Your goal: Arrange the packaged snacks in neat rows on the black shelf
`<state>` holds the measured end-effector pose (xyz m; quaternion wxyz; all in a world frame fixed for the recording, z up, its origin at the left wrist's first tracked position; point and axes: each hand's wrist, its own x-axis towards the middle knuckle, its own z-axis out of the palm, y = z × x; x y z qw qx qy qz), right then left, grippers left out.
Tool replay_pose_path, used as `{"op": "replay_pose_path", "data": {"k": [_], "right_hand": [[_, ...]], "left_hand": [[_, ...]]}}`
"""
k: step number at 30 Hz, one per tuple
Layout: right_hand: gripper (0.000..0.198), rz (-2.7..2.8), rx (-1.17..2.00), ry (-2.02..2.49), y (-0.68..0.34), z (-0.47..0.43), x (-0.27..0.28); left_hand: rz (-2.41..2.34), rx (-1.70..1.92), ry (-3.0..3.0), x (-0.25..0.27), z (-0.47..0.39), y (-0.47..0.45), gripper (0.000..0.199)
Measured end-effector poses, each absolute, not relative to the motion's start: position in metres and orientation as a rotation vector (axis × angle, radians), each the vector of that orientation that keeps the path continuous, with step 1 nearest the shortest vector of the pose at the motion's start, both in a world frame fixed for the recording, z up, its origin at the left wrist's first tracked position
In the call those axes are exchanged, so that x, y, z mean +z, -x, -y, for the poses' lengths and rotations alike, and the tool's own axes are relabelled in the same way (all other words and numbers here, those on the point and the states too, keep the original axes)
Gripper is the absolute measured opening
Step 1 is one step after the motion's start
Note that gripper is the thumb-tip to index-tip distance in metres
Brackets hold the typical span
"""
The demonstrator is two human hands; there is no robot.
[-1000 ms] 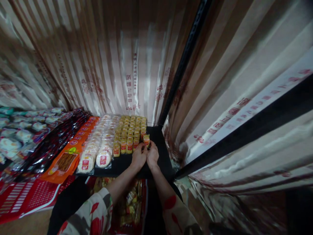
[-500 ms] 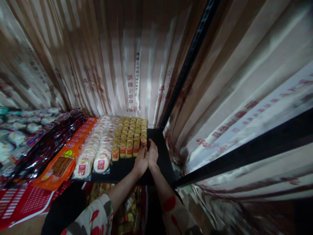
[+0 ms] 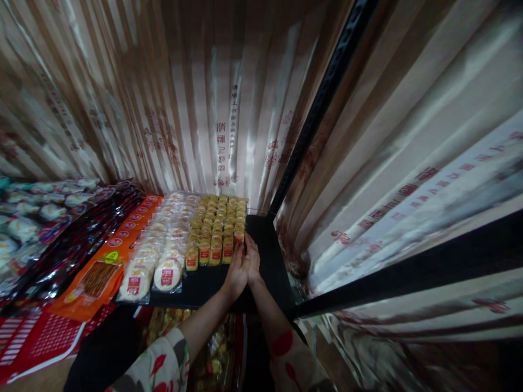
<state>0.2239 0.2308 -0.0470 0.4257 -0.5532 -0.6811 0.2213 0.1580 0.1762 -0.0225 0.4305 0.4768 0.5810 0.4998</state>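
Small yellow packaged cakes (image 3: 216, 246) with red labels stand in tight rows on a black shelf (image 3: 267, 256). My left hand (image 3: 237, 273) is at the front end of the rightmost row, fingers stretched forward towards its front packet (image 3: 239, 234). Against that row's right side lies my right hand (image 3: 252, 260), flat and with fingers straight. The two hands are close together, palms facing. Whether anything small sits between the palms is hidden. Left of the yellow rows are rows of round white cakes (image 3: 167, 272) in clear wrappers.
An orange snack packet (image 3: 92, 280) and dark shiny packets (image 3: 77, 245) lie further left. Below are a red basket (image 3: 49, 337) and a container of yellow packets (image 3: 214, 354). A black upright post (image 3: 314, 125) and printed curtains (image 3: 183, 98) enclose the shelf.
My right hand has moved slightly left, closer to my left hand and the row's end. The cake rows look the same. The view has shifted a little.
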Motion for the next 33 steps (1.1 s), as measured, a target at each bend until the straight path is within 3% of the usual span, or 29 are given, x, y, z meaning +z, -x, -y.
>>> {"op": "replay_pose_path", "data": {"k": [13,23,28,33], "right_hand": [[0.049,1.652,0.615,1.468,-0.225,-0.208,-0.036],[0.034,1.732,0.617,1.307,-0.213,-0.112,-0.017],[0.031,1.899,0.732,1.159,-0.198,-0.052,-0.037],[0.033,2.284,1.021,1.134,-0.165,-0.024,-0.073]], "left_hand": [[-1.579,1.121,-1.307,-0.004,-0.148,-0.152,0.042],[-1.489,1.194,-1.476,0.001,-0.047,-0.121,0.036],[-1.461,1.159,-1.399,-0.018,0.014,-0.088,0.035],[-1.776,0.957,-1.295,-0.063,0.037,-0.042,0.029]]}}
